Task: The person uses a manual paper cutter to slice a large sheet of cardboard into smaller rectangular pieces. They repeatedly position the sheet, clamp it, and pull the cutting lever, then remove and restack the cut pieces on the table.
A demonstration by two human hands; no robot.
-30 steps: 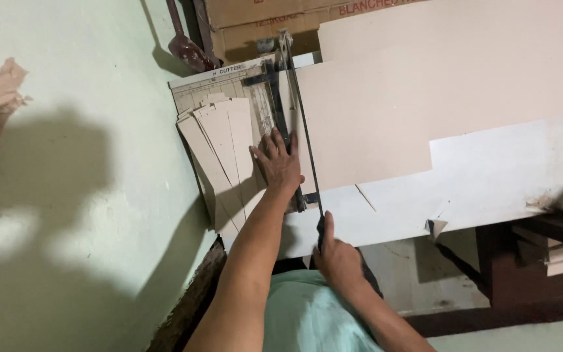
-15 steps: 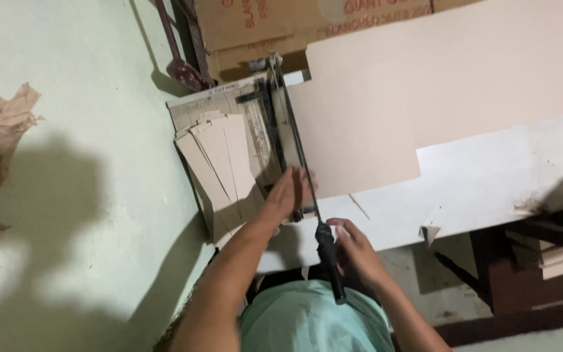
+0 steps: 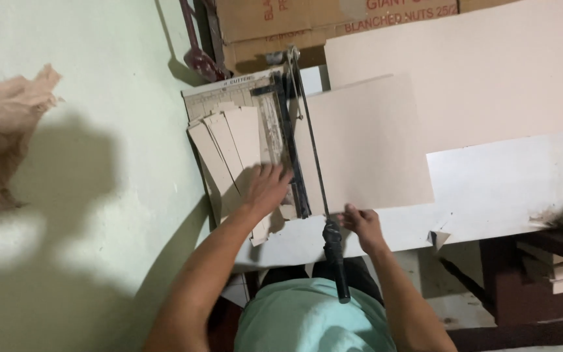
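A guillotine paper cutter (image 3: 229,98) sits on a white table (image 3: 503,189), its blade arm (image 3: 307,137) lowered and its black handle (image 3: 335,264) jutting past the table's near edge. My left hand (image 3: 265,189) lies flat with fingers spread on several cut beige strips (image 3: 226,146) fanned over the cutter's board. My right hand (image 3: 360,225) is just right of the handle, its fingers curled on the near edge of a large beige sheet (image 3: 366,146) that lies under the blade.
A bigger beige board (image 3: 477,65) lies behind the sheet, with brown cardboard boxes (image 3: 275,29) at the back. Crumpled brown paper (image 3: 8,137) hangs on the pale green wall at left. Dark wooden framing (image 3: 529,274) stands under the table at right.
My right hand has left the handle and now sits on the sheet's near edge. My left hand slid a little toward the cutter's near end. The blade arm is down.
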